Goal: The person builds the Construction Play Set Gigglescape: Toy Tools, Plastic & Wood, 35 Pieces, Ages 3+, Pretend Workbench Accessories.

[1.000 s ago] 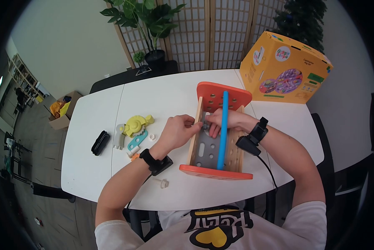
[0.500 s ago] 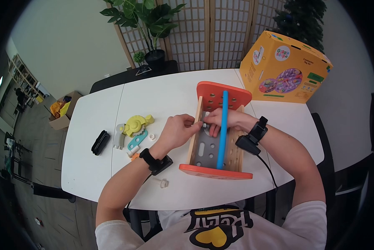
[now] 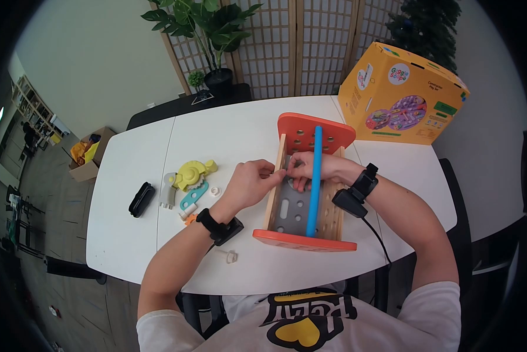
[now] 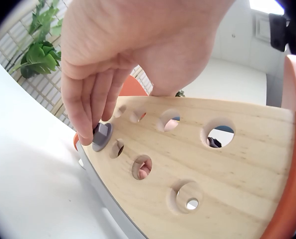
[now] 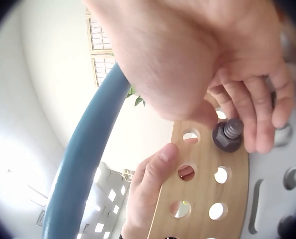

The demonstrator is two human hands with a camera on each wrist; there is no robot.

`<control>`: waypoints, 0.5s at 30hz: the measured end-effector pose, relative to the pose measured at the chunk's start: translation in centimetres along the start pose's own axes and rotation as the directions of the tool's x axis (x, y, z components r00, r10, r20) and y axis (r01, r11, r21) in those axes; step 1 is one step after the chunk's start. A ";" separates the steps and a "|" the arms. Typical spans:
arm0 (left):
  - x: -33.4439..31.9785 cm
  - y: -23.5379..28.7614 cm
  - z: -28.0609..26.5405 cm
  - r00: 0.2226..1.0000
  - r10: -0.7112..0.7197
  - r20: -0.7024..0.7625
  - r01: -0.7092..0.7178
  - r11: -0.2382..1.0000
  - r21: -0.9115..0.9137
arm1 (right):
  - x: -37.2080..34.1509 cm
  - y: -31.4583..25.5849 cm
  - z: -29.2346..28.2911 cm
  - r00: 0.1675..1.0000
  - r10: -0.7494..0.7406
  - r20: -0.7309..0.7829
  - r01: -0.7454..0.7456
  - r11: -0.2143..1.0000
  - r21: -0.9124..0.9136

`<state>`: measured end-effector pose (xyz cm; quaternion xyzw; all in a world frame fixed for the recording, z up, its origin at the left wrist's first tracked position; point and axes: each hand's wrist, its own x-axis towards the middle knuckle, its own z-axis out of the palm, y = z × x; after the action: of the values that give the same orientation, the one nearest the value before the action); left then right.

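In the head view, the left hand (image 3: pixel 250 185) straddles the left wooden side panel (image 3: pixel 274 199) of an open-topped toy bench. Its fingertips touch a grey bolt head (image 4: pixel 102 135) on the panel's outer face in the left wrist view; its thumb lies over the top edge. Inside the bench, the right hand (image 3: pixel 313 168) reaches under a blue bar (image 3: pixel 314 193). Seen from the right wrist, that hand's thumb and fingers are around a grey nut (image 5: pixel 225 140), with a threaded bolt end (image 5: pixel 233 128) sticking out of it against the panel's inner face.
Red end panels (image 3: pixel 304 240) close the bench. To its left lie a yellow-green toy part (image 3: pixel 191 175), a teal strip (image 3: pixel 193 196), a small white ring (image 3: pixel 215 192), a beige piece (image 3: pixel 231 256) and a black case (image 3: pixel 141 200). A yellow box (image 3: pixel 399 97) stands behind right.
The right fingers have shifted slightly left and closed in at the panel, covering the grey hardware seen between the hands before. The left hand has barely moved.
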<state>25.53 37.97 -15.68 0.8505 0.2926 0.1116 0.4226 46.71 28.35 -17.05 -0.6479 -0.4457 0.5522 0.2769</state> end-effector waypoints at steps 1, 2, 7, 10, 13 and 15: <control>0.0 -0.1 0.0 1.000 0.002 0.000 -0.002 1.000 0.001 | 0.0 0.2 0.0 0.999 -0.025 0.020 0.026 0.998 -0.049; 0.0 0.0 0.0 1.000 0.002 0.003 -0.002 1.000 0.004 | 0.0 0.4 -0.1 0.998 -0.049 0.041 0.053 0.994 -0.098; -0.1 0.2 -0.2 1.000 0.005 0.014 -0.005 1.000 -0.014 | 1.1 0.7 -0.8 0.994 0.052 0.098 -0.049 0.998 -0.030; -0.1 -0.1 -0.1 1.000 0.012 0.007 -0.012 1.000 -0.013 | 0.8 0.0 -0.7 0.990 0.111 0.085 -0.115 0.992 0.047; -0.1 -0.4 -0.1 0.999 0.033 -0.001 -0.033 0.999 -0.023 | 0.0 -0.4 -0.2 0.998 0.030 0.060 -0.029 1.000 -0.006; -0.1 -0.3 -0.1 1.000 0.027 0.008 -0.027 0.999 -0.024 | -0.1 -0.1 -0.1 0.998 -0.021 0.057 0.024 0.998 -0.051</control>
<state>25.29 38.15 -15.84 0.8498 0.2779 0.1170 0.4324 46.74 28.29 -16.85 -0.6339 -0.4747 0.5555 0.2533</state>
